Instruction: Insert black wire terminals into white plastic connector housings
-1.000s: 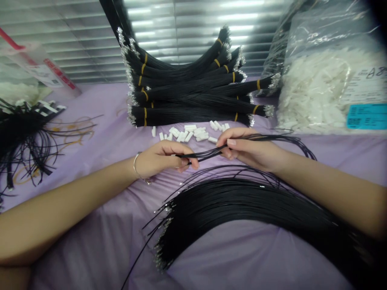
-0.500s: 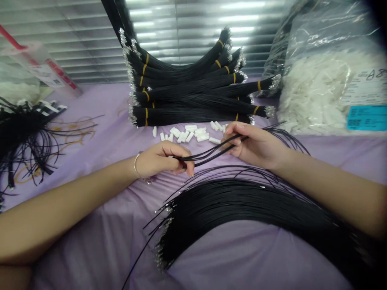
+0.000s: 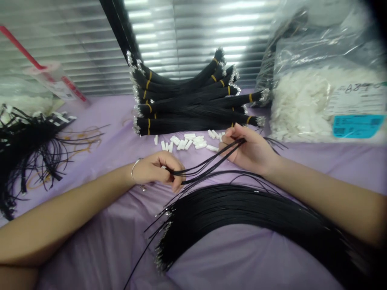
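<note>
Back bundles [image 3: 193,110] banded, front pile [image 3: 242,205] seemingly loose (right end too dark), left hand [image 3: 160,169] and right hand [image 3: 249,149] both holding strands [image 3: 236,144].

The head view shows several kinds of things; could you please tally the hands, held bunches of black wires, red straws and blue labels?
Hands: 2, the left hand and the right hand
Held bunch of black wires: 1
Red straw: 1
Blue label: 1
Total: 5
</note>
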`<action>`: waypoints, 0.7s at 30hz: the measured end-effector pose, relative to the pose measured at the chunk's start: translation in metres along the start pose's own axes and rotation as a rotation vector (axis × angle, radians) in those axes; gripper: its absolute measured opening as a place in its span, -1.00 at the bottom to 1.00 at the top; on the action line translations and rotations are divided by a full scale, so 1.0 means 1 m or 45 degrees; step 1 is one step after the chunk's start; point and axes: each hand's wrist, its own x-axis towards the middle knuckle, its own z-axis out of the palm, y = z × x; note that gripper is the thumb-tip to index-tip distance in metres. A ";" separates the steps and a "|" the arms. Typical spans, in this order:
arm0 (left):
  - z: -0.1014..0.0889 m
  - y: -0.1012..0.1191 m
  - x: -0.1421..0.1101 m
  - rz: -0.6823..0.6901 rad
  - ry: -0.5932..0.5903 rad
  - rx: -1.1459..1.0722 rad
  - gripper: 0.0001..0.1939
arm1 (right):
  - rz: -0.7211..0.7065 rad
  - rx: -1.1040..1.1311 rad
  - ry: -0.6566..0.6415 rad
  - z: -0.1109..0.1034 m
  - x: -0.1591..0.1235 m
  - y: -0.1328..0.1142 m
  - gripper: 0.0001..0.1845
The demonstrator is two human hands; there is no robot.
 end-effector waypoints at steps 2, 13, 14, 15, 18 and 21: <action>0.001 0.004 -0.003 0.096 0.066 -0.092 -0.81 | -0.023 -0.058 -0.014 0.000 0.000 0.002 -0.72; 0.031 0.071 -0.010 0.340 0.496 -0.757 -0.82 | -0.209 -0.875 -0.513 0.001 -0.012 0.014 -0.59; 0.033 0.077 -0.008 0.342 0.543 -0.816 -0.81 | -0.225 -0.967 -0.541 0.002 -0.013 0.014 -0.64; 0.034 0.084 -0.006 0.363 0.571 -0.841 -0.79 | -0.248 -1.052 -0.561 0.004 -0.015 0.014 -0.67; 0.033 0.107 0.002 0.414 0.552 -0.784 -0.74 | -0.363 -1.282 -0.597 0.011 -0.019 0.016 -0.67; 0.029 0.137 0.010 0.479 0.562 -0.632 -0.67 | -0.509 -1.487 -0.619 0.018 -0.024 0.017 -0.71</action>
